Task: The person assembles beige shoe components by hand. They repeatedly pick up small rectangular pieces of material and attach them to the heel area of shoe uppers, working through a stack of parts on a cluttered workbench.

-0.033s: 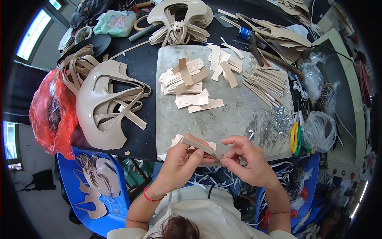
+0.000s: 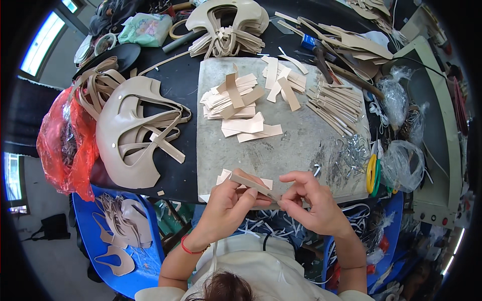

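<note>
My left hand [image 2: 227, 206] is closed around a narrow beige leather-like strip [image 2: 248, 183], held aslant at the near edge of the grey board [image 2: 296, 150]. My right hand [image 2: 314, 204] is at the strip's lower right end, thumb and fingertips pinched together and the index finger raised. Whatever lies between those fingertips is too small to make out. Short flat strips [image 2: 222, 176] lie just behind my left hand. Farther back is a pile of flat beige strips [image 2: 238, 95]. To its right are narrow strips [image 2: 335, 106] in a row.
Yellow-handled scissors [image 2: 371, 173] and small metal pieces [image 2: 355, 152] lie at the board's right side. A hammer [image 2: 321, 62] is at the back. Shaped beige panels [image 2: 125, 128] and a red plastic bag [image 2: 55, 140] stand left. A blue chair [image 2: 113, 273] holds cut pieces.
</note>
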The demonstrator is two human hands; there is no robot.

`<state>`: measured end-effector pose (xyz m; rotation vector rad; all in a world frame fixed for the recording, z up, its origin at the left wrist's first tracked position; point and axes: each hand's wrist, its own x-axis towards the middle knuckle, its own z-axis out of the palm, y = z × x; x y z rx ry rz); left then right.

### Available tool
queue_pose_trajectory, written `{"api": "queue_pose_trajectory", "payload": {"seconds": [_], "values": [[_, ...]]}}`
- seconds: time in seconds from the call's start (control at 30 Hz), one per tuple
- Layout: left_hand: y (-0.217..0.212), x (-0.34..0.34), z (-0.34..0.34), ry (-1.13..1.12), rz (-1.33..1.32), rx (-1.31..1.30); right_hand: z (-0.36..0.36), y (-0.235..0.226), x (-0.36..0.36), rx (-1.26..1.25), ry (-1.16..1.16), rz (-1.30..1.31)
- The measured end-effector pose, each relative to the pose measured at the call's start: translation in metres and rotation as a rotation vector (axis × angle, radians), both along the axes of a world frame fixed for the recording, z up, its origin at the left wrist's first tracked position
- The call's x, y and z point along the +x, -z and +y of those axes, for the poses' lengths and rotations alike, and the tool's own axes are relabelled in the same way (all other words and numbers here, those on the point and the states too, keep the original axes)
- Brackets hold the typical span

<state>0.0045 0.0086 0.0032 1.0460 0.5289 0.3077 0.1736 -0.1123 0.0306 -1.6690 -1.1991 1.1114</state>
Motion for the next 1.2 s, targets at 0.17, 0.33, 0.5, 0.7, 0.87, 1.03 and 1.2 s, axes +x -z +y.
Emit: {"api": "queue_pose_trajectory", "payload": {"seconds": [0.17, 0.33, 0.5, 0.7, 0.87, 1.03, 1.2], "values": [[0.001, 0.001, -0.003, -0.013, -0.066, -0.025, 0.000, 0.001, -0.001, -0.024, 0.027, 0.032], [0.001, -0.002, 0.002, -0.044, -0.103, -0.158, 0.004, -0.017, -0.002, -0.168, 0.113, -0.030], [-0.009, -0.005, 0.014, -0.193, 0.017, -0.124, -0.002, -0.003, 0.000, 0.112, 0.162, -0.367], [-0.003, -0.014, 0.015, -0.216, 0.085, 0.115, 0.045, 0.004, -0.034, 0.565, -0.043, -0.887], [-0.022, -0.045, 0.097, -0.567, 0.618, 1.227, 0.044, 0.004, -0.025, 0.472, 0.135, -0.653], [0.002, -0.056, 0.151, -0.298, 1.051, 1.462, 0.040, 0.004, -0.032, 0.359, 0.275, -0.499], [-0.025, -0.085, 0.136, -0.558, 0.836, 1.682, 0.038, 0.002, -0.030, 0.025, 0.328, -0.082]]}}
